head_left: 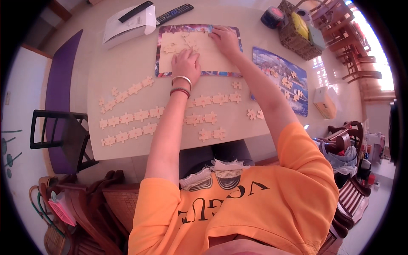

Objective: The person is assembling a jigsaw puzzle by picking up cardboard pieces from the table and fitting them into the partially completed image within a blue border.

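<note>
From left grip (186, 66), loosely open, nothing visibly held, to pieces (170, 49): just beyond the fingertips and to the left, inside the tray (216, 74). Farther from them, right grip (227, 41), with curled fingers at the tray's upper border; impossible to tell any hold. Tray's long axis: left to right.

and it's a crowded pale tabletop (127, 57)! rows of joined puzzle pieces (128, 119) line the near side, the bright-bordered puzzle board (221, 74) lies beyond, a blue picture board (264, 59) right of it; white box (127, 27) and dark remote (174, 15) far left, wicker basket (293, 43) far right!
</note>
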### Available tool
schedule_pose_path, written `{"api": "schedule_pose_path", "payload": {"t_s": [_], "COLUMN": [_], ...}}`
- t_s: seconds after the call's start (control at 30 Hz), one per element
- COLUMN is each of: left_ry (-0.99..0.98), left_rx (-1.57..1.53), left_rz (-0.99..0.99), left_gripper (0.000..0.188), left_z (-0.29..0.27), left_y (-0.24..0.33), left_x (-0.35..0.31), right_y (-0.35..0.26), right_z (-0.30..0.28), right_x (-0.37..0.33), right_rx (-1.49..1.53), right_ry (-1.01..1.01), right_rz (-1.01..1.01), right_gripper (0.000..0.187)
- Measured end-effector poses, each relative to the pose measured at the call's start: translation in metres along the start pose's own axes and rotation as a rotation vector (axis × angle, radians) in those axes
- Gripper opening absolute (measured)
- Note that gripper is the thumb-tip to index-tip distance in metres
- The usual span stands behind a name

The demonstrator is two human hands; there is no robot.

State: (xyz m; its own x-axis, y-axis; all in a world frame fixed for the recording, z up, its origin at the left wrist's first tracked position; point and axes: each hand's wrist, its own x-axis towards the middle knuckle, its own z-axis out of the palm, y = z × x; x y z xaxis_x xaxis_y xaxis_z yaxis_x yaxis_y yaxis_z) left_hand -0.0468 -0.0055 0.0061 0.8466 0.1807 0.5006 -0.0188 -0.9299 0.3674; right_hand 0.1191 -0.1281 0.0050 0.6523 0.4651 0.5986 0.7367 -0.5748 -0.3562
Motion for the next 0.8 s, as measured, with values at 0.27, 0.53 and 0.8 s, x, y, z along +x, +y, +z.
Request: {"api": "schedule_pose_path", "payload": {"t_s": [0.27,0.53,0.8], "left_ry": [0.014,0.067,0.084], "left_rx": [-0.01,-0.144,-0.062], "left_rz": [0.013,0.016,0.02], "left_gripper": [0.021,0.023,0.024], "left_z": [-0.002,0.002,0.007], "left_y": [-0.002,-0.009,-0.013], "left_x": [0.001,0.002,0.001], "right_y": [-0.014,-0.022,-0.03], "right_z": [-0.009,-0.005,0.005], "right_x": [0.005,-0.004,-0.004], "right_rx": [-0.103,-0.142,0.047], "right_ry": [-0.219,-0.072,-0.062], "right_rz": [0.092,0.104,-0.236], "right_gripper": [0.026,0.019,0.018]}}
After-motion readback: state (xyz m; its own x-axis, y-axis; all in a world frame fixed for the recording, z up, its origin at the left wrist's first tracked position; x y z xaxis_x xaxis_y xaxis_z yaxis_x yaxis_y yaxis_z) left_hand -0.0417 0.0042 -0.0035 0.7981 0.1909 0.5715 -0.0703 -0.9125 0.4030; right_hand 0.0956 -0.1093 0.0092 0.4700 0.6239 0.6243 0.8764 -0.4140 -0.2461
